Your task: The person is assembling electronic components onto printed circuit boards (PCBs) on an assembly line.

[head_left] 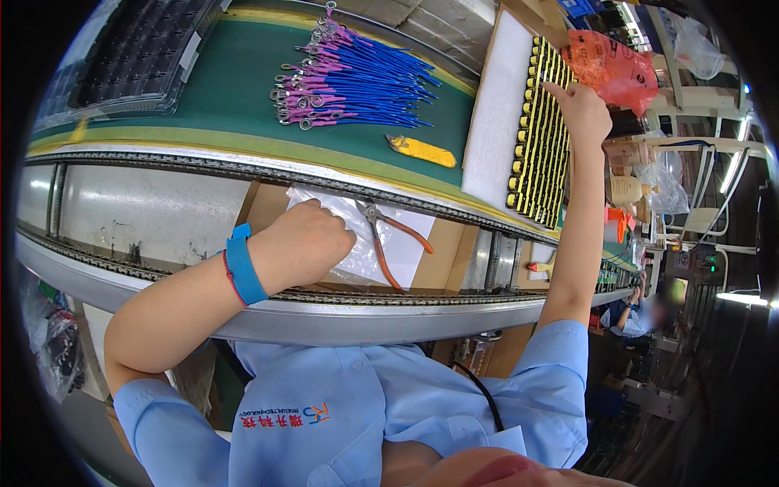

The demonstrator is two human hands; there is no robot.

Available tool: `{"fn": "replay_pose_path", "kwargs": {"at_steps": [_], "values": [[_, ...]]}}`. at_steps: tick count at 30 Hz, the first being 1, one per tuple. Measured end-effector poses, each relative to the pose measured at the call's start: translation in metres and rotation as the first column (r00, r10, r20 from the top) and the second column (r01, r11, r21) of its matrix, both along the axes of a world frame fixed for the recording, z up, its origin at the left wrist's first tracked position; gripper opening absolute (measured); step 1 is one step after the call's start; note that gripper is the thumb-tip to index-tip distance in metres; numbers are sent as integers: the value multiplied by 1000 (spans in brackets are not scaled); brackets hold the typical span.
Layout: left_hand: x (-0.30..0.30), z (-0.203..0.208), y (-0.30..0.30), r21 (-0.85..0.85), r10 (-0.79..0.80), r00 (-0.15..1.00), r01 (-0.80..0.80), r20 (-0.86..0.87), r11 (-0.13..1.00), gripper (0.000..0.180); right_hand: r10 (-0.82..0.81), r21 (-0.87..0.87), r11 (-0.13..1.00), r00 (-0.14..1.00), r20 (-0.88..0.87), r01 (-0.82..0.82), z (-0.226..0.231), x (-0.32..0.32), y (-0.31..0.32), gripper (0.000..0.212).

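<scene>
Blue shirt (324, 406), left fingers (344, 243) clenched, right fingers (557, 92) part-curled, grips unclear, over yellow-black array (537, 154), long axis outward.

passage: between blue cables (381, 81) and white foam (493, 105) | obstacles: yellow knife (426, 152), yellow-black parts (540, 146)

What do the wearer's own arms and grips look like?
The left sleeve and right sleeve are short and light blue. The left grip is ungloved, with a blue wristband and, alongside, a thin red band. The right grip is ungloved, with no band visible.
</scene>
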State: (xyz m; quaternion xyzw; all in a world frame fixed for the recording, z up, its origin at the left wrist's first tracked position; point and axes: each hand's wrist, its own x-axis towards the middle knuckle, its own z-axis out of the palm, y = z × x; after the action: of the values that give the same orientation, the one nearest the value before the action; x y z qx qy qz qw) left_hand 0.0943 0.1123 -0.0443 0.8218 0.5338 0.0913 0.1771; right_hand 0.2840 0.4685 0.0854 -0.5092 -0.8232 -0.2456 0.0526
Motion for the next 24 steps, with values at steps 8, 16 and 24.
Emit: {"fn": "replay_pose_path", "kwargs": {"at_steps": [8,16,24], "values": [[0,-4,-4,-10,8,1000,-8,16,1000,11,2,-59,998,1000,10,-1,0,-7,12,56],[1,-3,-4,-23,30,999,-30,14,999,13,48,-4,999,996,69,-48,-9,-19,25,54],[1,-1,-6,-27,28,1000,-27,8,999,14,9,12,1000,996,86,-10,5,-32,37,56]]}}
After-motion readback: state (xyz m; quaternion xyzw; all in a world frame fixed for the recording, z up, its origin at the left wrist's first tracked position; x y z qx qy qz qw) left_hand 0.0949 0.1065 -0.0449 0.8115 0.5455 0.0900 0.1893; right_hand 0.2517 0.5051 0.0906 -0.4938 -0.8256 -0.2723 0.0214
